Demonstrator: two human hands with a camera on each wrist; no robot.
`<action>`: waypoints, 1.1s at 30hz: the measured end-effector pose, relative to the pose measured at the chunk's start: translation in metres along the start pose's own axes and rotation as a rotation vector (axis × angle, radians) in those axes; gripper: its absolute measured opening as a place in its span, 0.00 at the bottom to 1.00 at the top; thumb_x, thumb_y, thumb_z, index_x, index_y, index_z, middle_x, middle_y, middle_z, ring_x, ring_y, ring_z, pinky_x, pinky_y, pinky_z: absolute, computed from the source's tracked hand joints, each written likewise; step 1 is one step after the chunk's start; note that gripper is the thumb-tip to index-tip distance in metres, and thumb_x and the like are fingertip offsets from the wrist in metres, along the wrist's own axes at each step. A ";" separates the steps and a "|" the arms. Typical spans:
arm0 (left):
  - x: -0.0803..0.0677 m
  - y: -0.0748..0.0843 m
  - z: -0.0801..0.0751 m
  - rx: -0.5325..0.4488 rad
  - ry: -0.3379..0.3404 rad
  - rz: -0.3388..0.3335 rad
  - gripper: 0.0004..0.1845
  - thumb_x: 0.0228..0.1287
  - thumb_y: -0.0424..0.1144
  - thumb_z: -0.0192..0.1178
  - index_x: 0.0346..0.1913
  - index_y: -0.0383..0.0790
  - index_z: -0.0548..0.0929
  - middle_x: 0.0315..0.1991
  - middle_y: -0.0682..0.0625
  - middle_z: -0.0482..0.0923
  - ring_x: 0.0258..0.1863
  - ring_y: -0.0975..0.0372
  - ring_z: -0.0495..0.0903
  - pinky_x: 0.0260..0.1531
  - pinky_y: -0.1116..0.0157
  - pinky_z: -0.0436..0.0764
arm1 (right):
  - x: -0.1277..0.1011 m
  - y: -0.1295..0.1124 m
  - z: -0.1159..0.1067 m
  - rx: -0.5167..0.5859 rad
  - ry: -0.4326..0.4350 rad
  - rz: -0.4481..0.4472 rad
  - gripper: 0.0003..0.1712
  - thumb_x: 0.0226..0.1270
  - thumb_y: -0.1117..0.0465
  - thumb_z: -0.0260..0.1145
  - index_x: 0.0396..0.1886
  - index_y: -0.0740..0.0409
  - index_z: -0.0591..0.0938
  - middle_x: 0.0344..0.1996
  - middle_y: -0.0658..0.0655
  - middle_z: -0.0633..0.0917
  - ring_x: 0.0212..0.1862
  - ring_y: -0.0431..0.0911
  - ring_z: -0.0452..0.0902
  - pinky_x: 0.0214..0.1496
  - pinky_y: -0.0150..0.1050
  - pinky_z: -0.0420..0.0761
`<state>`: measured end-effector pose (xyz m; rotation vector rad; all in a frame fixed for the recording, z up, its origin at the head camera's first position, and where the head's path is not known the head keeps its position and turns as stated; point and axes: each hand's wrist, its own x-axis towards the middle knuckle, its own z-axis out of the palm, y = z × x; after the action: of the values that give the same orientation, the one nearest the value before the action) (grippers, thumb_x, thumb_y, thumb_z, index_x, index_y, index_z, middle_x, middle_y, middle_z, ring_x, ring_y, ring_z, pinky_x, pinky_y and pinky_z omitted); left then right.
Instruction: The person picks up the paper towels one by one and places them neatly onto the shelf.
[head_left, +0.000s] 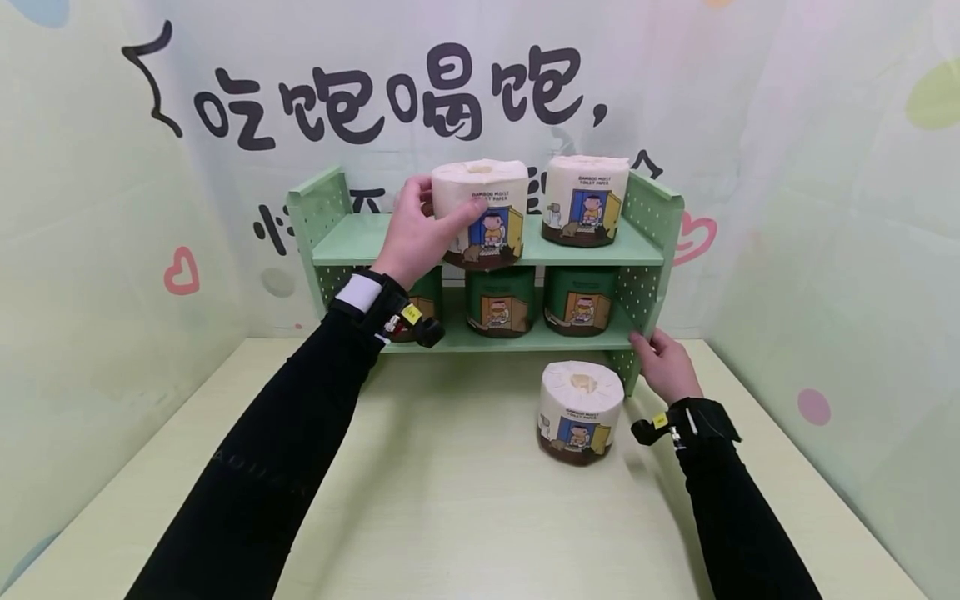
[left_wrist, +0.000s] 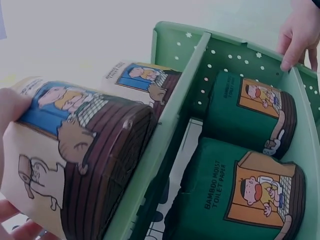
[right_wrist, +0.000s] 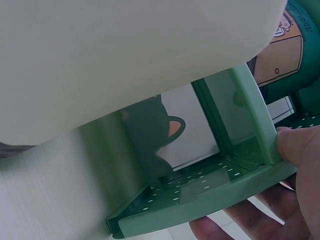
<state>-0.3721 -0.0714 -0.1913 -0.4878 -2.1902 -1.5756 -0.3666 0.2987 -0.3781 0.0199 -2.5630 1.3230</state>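
A left hand grips a cream paper-wrapped toilet roll on the green pegboard shelf's top tier; the right hand's fingers apparently clasp its side panel.

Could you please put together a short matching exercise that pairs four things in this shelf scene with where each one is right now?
Things:
1. Left hand
2. Right hand
3. Cream roll on its own
4. Green rolls

Places:
a. standing on the table in front of the shelf
b. lined up on the lower shelf board
c. wrapped around a cream roll at the top shelf board
d. gripping the lower right side panel of the green shelf

Pairs: 1-c, 2-d, 3-a, 4-b
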 end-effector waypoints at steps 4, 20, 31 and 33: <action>0.005 -0.002 0.003 0.054 0.035 0.014 0.46 0.58 0.63 0.70 0.72 0.43 0.65 0.65 0.45 0.67 0.58 0.59 0.74 0.56 0.61 0.82 | 0.000 0.001 0.000 0.002 0.004 -0.002 0.34 0.82 0.41 0.47 0.74 0.59 0.70 0.64 0.70 0.78 0.57 0.64 0.81 0.56 0.54 0.80; 0.018 -0.001 0.013 0.134 0.043 -0.039 0.42 0.64 0.62 0.65 0.74 0.45 0.64 0.64 0.47 0.74 0.58 0.59 0.77 0.56 0.62 0.80 | -0.001 0.000 0.000 0.001 0.001 -0.013 0.34 0.83 0.41 0.47 0.75 0.58 0.69 0.66 0.71 0.77 0.58 0.65 0.81 0.58 0.57 0.80; 0.026 -0.004 0.019 0.163 0.025 -0.054 0.42 0.67 0.63 0.62 0.76 0.46 0.62 0.67 0.47 0.73 0.62 0.57 0.77 0.60 0.61 0.80 | -0.001 0.001 0.000 -0.010 0.010 -0.006 0.34 0.82 0.40 0.47 0.73 0.59 0.71 0.64 0.70 0.78 0.58 0.64 0.81 0.55 0.53 0.80; 0.026 -0.004 0.019 0.167 0.022 -0.060 0.42 0.67 0.63 0.61 0.76 0.46 0.62 0.68 0.48 0.72 0.62 0.57 0.76 0.60 0.61 0.79 | -0.001 0.000 0.000 -0.008 0.010 -0.005 0.34 0.82 0.40 0.47 0.73 0.59 0.71 0.64 0.70 0.78 0.58 0.64 0.81 0.55 0.54 0.80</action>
<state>-0.3988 -0.0535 -0.1869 -0.3560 -2.3141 -1.4044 -0.3656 0.2990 -0.3786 0.0186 -2.5583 1.3082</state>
